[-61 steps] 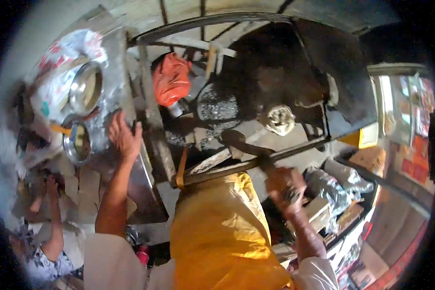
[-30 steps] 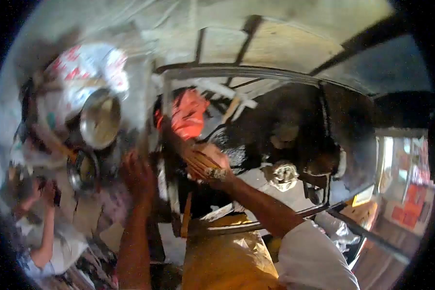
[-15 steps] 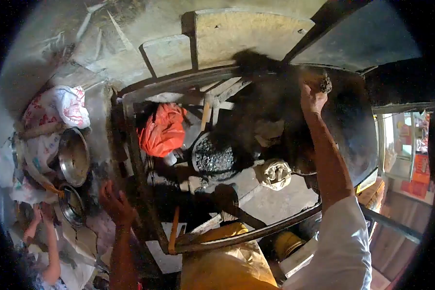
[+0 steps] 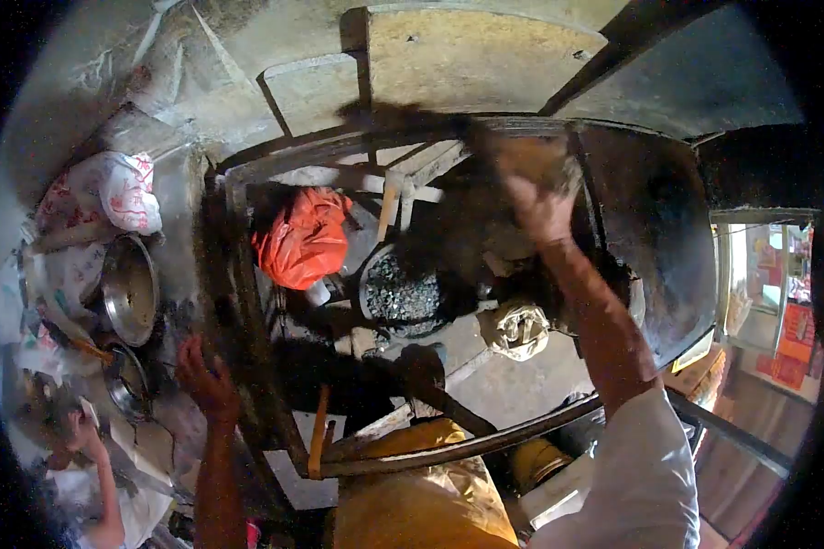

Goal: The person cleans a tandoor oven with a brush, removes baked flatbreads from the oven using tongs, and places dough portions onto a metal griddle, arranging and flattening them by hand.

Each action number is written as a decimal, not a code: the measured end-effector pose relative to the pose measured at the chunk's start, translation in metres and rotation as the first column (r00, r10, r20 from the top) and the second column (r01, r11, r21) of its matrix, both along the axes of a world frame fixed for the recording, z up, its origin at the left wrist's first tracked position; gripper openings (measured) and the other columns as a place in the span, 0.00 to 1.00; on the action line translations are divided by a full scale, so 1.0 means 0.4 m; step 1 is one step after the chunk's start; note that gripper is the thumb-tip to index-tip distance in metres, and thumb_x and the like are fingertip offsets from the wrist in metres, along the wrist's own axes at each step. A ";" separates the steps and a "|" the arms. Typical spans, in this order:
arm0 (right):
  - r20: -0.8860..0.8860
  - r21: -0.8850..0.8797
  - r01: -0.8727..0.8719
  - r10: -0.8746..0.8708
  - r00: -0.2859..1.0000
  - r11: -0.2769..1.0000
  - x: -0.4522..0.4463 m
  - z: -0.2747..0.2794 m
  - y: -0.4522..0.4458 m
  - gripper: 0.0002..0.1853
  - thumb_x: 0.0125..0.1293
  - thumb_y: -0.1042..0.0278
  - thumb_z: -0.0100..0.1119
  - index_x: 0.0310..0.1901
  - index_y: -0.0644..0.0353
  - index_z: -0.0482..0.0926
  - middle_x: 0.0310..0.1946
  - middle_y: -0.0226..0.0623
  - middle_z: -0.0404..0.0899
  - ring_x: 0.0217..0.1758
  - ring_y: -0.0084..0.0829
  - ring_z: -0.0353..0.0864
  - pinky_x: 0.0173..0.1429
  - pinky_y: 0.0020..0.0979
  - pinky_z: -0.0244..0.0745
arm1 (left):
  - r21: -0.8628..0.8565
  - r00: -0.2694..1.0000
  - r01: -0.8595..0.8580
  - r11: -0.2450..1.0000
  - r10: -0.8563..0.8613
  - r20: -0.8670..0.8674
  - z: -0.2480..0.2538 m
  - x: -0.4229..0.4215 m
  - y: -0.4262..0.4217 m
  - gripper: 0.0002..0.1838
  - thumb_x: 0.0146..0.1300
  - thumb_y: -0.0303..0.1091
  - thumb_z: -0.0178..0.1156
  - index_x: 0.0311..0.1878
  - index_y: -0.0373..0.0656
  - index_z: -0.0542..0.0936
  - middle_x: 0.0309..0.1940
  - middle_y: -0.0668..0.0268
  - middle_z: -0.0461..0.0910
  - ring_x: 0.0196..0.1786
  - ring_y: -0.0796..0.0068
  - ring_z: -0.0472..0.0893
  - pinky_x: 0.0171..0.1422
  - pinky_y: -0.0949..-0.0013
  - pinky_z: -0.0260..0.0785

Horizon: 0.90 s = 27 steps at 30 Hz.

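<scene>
My right hand [image 4: 547,209] is closed around a brown, brush-like thing [image 4: 531,157] with a rough dark end; motion smears it, so its exact kind is unclear. It is at the far side of a big dark rectangular frame [image 4: 485,446], over its opening. On the right a blackened panel [image 4: 659,220] fills part of that frame. Beside the frame's left side, my left hand [image 4: 207,377] is open, fingers apart, with nothing in it. A dark blurred patch, perhaps shadow, lies at the far edge.
Below the opening are a basin of grey lumps [image 4: 403,293], a red plastic bag [image 4: 304,240], a pale bag [image 4: 520,331] and a wooden stool-like stand [image 4: 421,174]. At left are metal bowls [image 4: 128,291], patterned cloth [image 4: 130,197] and another person's hand [image 4: 84,435].
My right hand has swept left along the far side with the brown thing, away from the dark panel. My left hand has shifted slightly left. The other person's hands at left have moved.
</scene>
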State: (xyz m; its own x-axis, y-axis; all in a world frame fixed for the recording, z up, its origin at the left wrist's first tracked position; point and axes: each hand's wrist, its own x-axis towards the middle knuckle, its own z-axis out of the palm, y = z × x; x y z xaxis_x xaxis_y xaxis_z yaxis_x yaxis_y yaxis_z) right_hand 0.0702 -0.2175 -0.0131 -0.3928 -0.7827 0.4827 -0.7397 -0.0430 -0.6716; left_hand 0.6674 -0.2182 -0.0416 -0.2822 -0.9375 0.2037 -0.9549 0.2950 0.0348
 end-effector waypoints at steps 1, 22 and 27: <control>0.019 0.253 -0.011 0.007 1.000 0.967 0.074 0.094 0.008 0.19 0.58 0.70 0.75 0.50 0.63 0.82 0.47 0.34 0.86 0.51 0.30 0.84 0.60 0.34 0.78 | 0.054 0.999 -0.025 0.998 0.026 -0.020 0.003 -0.007 0.003 0.25 0.73 0.40 0.54 0.70 0.44 0.70 0.68 0.55 0.68 0.70 0.50 0.67 0.75 0.47 0.55; 0.427 -0.147 0.005 0.059 0.902 0.989 0.377 0.003 -0.033 0.12 0.59 0.64 0.72 0.41 0.56 0.81 0.39 0.31 0.81 0.44 0.30 0.81 0.51 0.36 0.80 | 0.039 0.998 -0.038 0.999 0.040 -0.046 -0.018 0.013 0.009 0.28 0.69 0.41 0.58 0.70 0.43 0.71 0.68 0.55 0.68 0.73 0.50 0.65 0.76 0.45 0.52; 0.471 -0.181 0.079 0.016 0.882 0.980 0.424 -0.042 -0.190 0.14 0.61 0.68 0.68 0.48 0.57 0.80 0.43 0.36 0.83 0.45 0.35 0.83 0.51 0.37 0.81 | 0.062 0.991 -0.055 0.997 0.062 -0.115 -0.003 0.002 0.003 0.32 0.62 0.32 0.65 0.70 0.43 0.71 0.67 0.56 0.68 0.73 0.50 0.65 0.76 0.45 0.53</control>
State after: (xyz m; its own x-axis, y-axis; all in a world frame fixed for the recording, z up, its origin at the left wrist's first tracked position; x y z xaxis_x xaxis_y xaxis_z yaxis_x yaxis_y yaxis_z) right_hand 0.2396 -0.2936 -0.0298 -0.6330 -0.6782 0.3732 -0.3434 -0.1861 -0.9206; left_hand 0.6682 -0.2169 -0.0428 -0.2039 -0.9631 0.1758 -0.9589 0.2326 0.1623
